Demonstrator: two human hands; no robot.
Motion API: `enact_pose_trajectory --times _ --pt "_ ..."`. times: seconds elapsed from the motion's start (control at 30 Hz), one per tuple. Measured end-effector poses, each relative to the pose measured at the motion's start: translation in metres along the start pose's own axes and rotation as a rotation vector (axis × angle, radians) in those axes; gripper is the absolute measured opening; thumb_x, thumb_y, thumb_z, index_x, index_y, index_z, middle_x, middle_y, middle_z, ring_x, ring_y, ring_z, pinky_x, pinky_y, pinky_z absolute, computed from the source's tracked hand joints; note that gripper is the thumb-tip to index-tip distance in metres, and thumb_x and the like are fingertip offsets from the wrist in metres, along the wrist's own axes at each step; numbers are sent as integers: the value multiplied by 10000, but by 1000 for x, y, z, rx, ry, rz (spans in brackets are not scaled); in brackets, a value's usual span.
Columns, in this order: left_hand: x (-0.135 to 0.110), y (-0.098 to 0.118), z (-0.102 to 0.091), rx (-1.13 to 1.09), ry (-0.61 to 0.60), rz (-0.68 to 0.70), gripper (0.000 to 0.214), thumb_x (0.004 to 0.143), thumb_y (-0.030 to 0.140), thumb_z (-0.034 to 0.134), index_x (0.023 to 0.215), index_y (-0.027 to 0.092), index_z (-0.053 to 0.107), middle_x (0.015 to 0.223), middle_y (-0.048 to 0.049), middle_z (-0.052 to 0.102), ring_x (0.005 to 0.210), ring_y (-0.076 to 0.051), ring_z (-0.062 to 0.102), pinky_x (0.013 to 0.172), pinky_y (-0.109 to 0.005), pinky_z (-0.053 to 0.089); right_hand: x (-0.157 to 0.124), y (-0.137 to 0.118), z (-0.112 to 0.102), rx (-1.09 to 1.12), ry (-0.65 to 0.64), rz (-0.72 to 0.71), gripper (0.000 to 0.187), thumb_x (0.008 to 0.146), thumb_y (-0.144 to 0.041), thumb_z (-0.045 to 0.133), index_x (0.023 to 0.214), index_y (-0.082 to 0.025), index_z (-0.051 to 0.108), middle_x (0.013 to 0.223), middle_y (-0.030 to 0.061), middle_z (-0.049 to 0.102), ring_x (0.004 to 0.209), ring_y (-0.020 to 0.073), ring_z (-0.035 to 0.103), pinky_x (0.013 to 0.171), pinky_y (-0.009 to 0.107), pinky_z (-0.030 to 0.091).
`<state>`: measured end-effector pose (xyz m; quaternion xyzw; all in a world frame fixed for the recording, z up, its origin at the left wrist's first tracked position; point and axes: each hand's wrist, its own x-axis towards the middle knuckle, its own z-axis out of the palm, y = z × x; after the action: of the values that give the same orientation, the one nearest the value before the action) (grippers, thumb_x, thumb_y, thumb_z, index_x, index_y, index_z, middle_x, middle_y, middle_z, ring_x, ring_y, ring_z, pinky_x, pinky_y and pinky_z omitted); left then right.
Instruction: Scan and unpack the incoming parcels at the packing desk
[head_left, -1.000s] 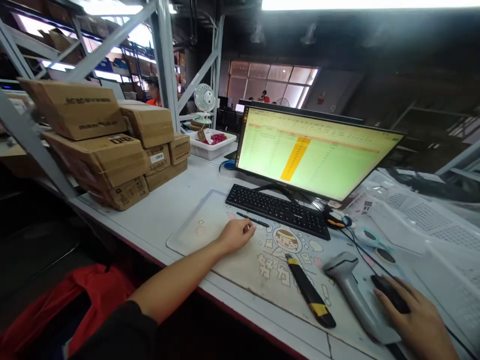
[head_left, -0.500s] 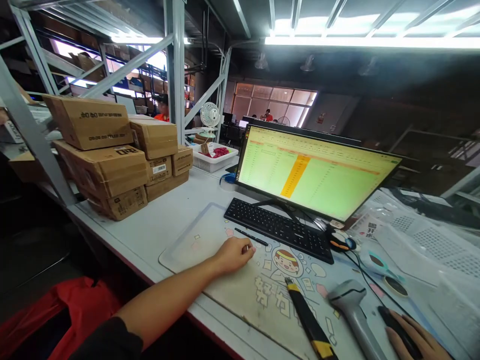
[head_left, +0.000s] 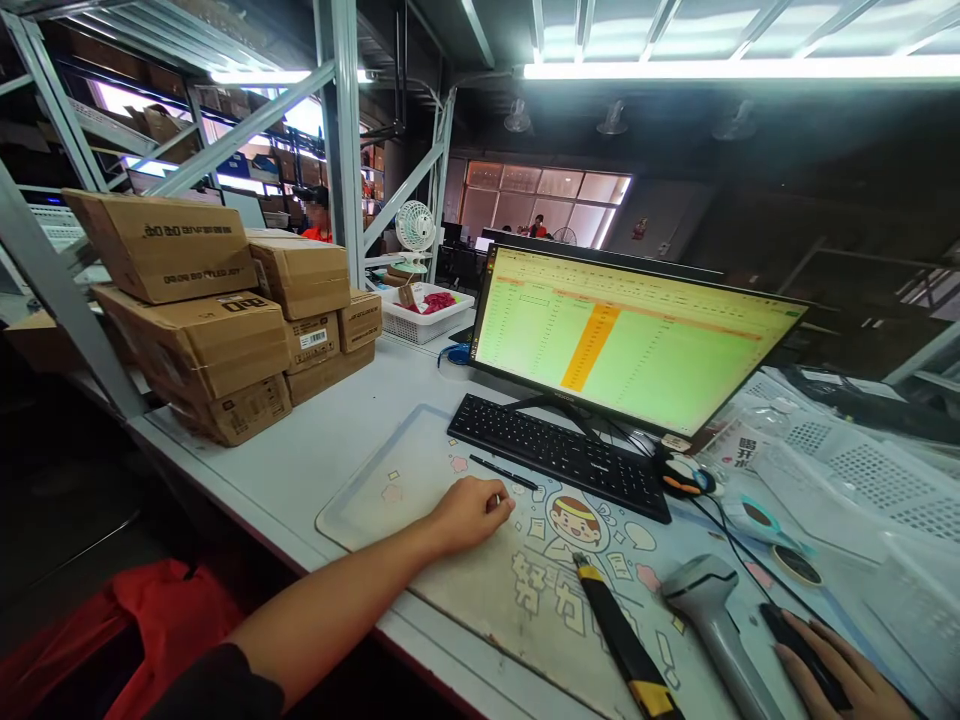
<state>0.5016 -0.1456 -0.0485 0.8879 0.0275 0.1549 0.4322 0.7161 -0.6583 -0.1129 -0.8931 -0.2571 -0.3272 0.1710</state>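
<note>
My left hand [head_left: 471,510] rests on the printed desk mat [head_left: 465,590], fingers curled loosely with nothing in them, just short of a black pen [head_left: 504,473] and the black keyboard [head_left: 559,455]. My right hand [head_left: 840,680] lies over a black mouse [head_left: 802,650] at the lower right, partly cut off by the frame edge. A grey barcode scanner [head_left: 712,620] lies just left of the mouse. A black and yellow utility knife [head_left: 622,640] lies on the mat between my hands. The monitor [head_left: 630,335] shows a green and orange spreadsheet.
Stacked cardboard boxes [head_left: 202,310] stand at the table's left. A white basket [head_left: 424,305] and a small fan [head_left: 415,228] sit behind them. Plastic bags and perforated white trays [head_left: 847,460] crowd the right. Tape rolls [head_left: 757,520] lie near the keyboard. People work in the far background.
The view has tilted up a little, so my right hand and the mouse have slid toward the bottom edge. Both hands have stayed where they were on the desk.
</note>
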Motion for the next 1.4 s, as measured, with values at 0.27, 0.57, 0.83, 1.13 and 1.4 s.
enact_pose_trajectory --times 0.27,0.57,0.83,1.13,1.4 --pt "-1 0 -2 1 -15 5 294 938 404 536 821 191 703 672 -6 649 626 -160 546 617 -274 335 1 -32 -14 29 -62 142 532 833 -648 497 1152 -293 731 1228 169 697 1135 427 684 988 625 566" --pt "-2 0 -4 -9 -68 -7 339 951 459 487 835 194 663 662 5 601 633 -163 522 631 -288 328 -9 -38 -18 -149 -130 221 599 906 -575 437 1295 -205 701 1318 142 666 1142 343 678 967 511 579" --pt "-3 2 -4 15 -93 -10 359 947 484 465 827 197 645 666 -3 600 642 -173 528 636 -295 337 -11 -39 -16 -164 -76 256 582 910 -536 433 1290 -176 689 1289 162 671 1129 337 667 1024 507 544" --pt "-3 2 -3 18 -107 -9 351 947 477 467 837 199 652 662 3 589 635 -171 518 626 -295 328 -6 -37 -18 -110 -88 229 541 900 -531 463 1221 -137 646 1210 196 693 1113 346 665 1033 518 531" --pt "-3 -3 -2 27 -128 11 364 962 487 459 854 200 656 653 11 577 630 -171 511 625 -294 320 -7 -41 -18 -100 -85 203 550 948 -537 432 1248 -126 641 1271 202 670 1175 343 640 1079 516 500"
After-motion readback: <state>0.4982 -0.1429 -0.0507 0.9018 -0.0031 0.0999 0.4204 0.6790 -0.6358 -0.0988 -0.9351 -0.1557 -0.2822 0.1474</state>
